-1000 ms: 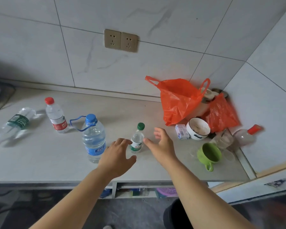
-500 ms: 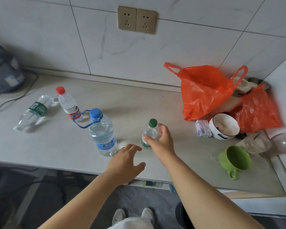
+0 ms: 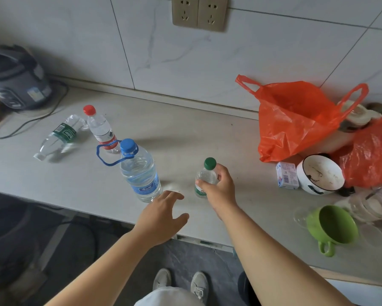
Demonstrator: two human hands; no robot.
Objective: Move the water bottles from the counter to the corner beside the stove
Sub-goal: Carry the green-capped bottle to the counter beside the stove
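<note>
Nearest, above the front edge of the counter (image 3: 185, 140): left grip (image 3: 161, 219), fingers spread, holding nothing, fingertips just short of the large blue-capped bottle (image 3: 140, 173). Just right of it, right grip (image 3: 218, 191) curled round the small green-capped bottle (image 3: 204, 174), upright, cap showing above the fingers; base on or barely off the counter, impossible to tell which. Near the right edge, a green mug (image 3: 331, 226), then a white bowl (image 3: 320, 173) with a small box (image 3: 287, 177) beside it. Farther back on the left, red-capped bottle (image 3: 100, 129) upright, and a clear green-labelled bottle (image 3: 59, 138) lying flat next to it. Farthest: orange bags (image 3: 296, 115) at right, dark cooker (image 3: 15, 82) at left.
</note>
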